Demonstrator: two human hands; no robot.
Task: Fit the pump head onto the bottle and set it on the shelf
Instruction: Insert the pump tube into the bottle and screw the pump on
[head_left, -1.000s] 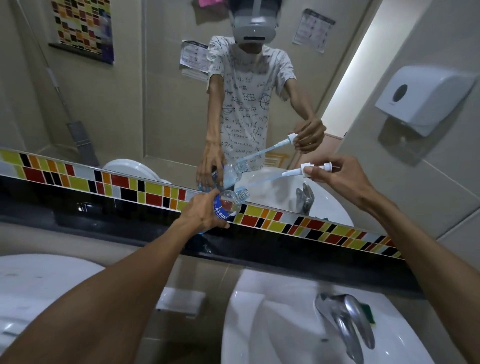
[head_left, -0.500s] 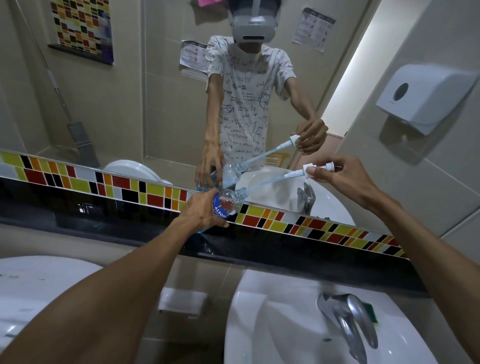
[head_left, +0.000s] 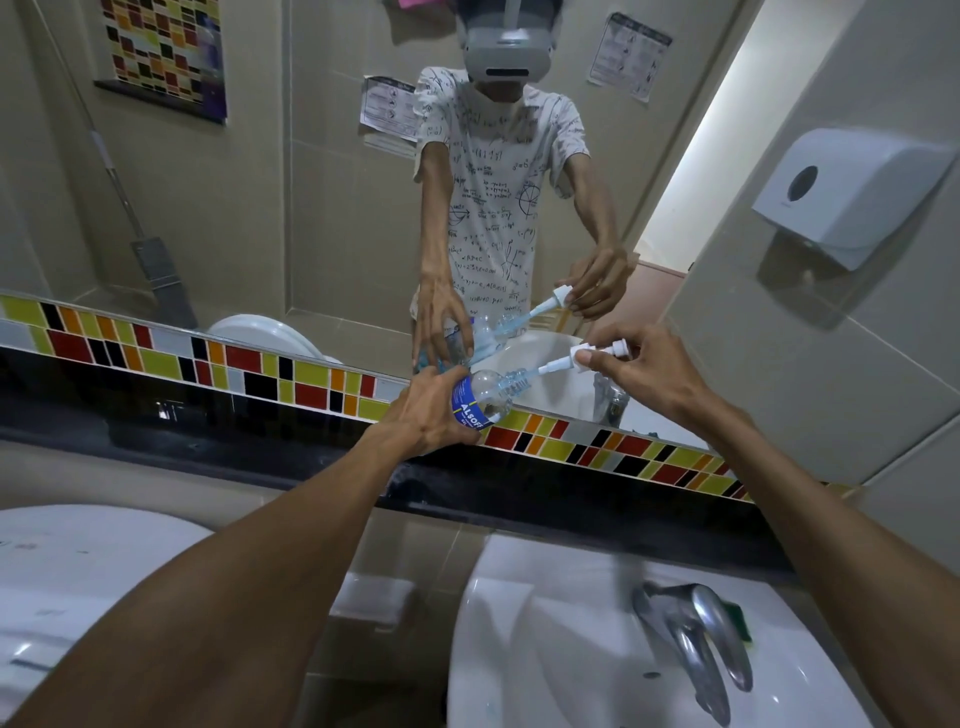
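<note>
The clear bottle (head_left: 480, 397), tilted above the black shelf (head_left: 519, 499), was gripped by the left hand (head_left: 428, 413); the right hand (head_left: 641, 371) pinched the white pump head (head_left: 584, 358), its tube entering the neck.

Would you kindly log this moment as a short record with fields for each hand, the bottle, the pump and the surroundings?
left hand: grips the clear bottle by its body, tilted, neck towards the right
right hand: pinches the white pump head with its fingertips
pump state: dip tube already in the bottle neck, head not yet seated
bottle label: blue, reads ALSOFF
shelf: dark ledge under the mosaic tile strip
below: white sink with chrome faucet
wall: white paper dispenser
</note>
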